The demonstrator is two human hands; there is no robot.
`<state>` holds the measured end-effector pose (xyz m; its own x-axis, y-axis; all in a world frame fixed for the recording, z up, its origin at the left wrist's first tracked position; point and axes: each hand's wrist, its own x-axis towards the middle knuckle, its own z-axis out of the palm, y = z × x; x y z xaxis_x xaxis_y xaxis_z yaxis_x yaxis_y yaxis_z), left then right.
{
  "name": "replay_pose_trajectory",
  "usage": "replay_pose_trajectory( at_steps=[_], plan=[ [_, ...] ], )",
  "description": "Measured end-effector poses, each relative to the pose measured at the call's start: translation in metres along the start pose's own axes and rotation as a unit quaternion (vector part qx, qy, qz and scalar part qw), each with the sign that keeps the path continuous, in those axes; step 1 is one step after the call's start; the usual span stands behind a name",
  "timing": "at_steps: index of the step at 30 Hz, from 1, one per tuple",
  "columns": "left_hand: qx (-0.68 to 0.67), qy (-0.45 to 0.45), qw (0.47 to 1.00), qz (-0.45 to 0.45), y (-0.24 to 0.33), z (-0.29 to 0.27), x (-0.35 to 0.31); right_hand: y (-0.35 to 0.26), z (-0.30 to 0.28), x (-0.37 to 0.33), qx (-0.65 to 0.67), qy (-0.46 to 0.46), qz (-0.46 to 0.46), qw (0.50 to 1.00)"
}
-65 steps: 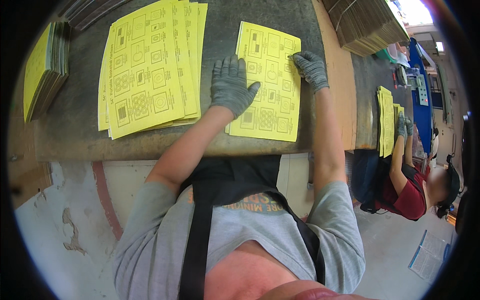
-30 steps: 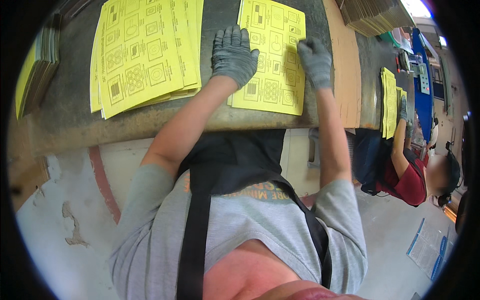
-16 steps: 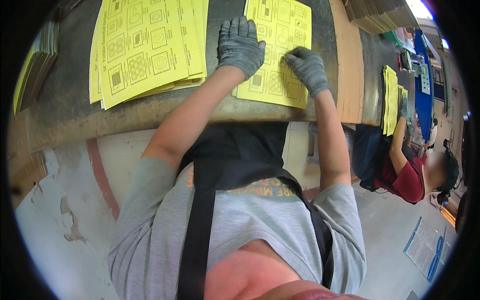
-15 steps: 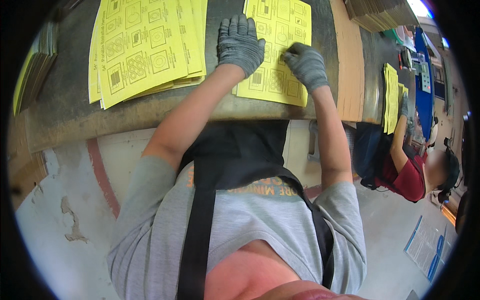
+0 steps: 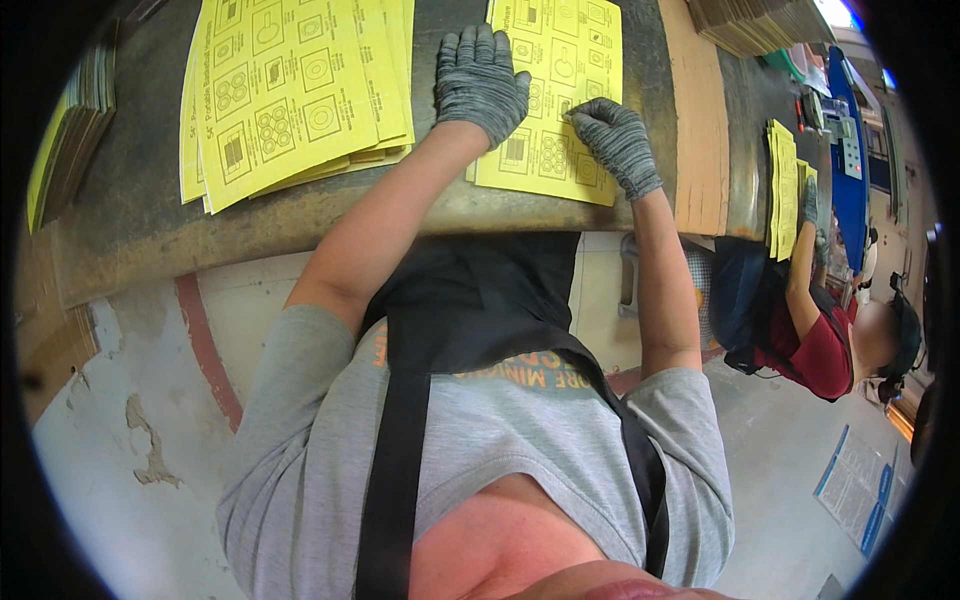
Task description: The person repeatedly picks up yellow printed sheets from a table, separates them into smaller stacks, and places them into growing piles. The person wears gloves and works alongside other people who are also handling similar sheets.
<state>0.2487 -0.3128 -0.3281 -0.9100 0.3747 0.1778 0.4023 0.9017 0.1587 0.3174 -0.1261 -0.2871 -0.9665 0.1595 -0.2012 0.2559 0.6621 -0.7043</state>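
Observation:
My left hand (image 5: 480, 88), in a grey knit glove, lies flat at the left edge of a yellow printed sheet (image 5: 515, 180), its fingers stretched out side by side. The sheet shows framed line drawings and rests on a dark worktable (image 5: 300, 205). Over the sheet's right side is my right hand (image 5: 617, 145), gloved the same way. Its fingers are curled and pinched together; whatever may be between the tips is too small to make out. Left of my left hand sits a fanned stack of yellow printed sheets (image 5: 290, 110).
A brown cardboard strip (image 5: 700, 140) runs along the table right of my right hand. Cardboard stacks stand at the far left (image 5: 75, 130) and far right (image 5: 765, 25). Further right, a co-worker in a red shirt (image 5: 815, 350) has gloved hands by another yellow stack (image 5: 782, 190).
My right hand has shifted slightly, its fingertips a little to the left and lower on the sheet. My left hand stays flat in the same place.

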Motion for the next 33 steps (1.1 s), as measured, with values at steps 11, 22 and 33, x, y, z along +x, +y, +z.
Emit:
replay_pose_trajectory(
  at_steps=[11,22,33],
  plan=[
    [-0.070,0.047,0.995,-0.061,-0.004,-0.004,-0.005,-0.035,0.004,-0.018,-0.272,0.065,-0.091,0.956],
    [-0.068,-0.053,0.996,-0.032,-0.013,-0.014,-0.023,0.021,-0.012,-0.033,0.025,0.225,0.004,0.974],
    [-0.619,0.072,0.773,-0.117,-0.037,-0.096,-0.021,-0.069,-0.047,-0.053,0.244,0.289,-0.115,0.919]
  ],
)
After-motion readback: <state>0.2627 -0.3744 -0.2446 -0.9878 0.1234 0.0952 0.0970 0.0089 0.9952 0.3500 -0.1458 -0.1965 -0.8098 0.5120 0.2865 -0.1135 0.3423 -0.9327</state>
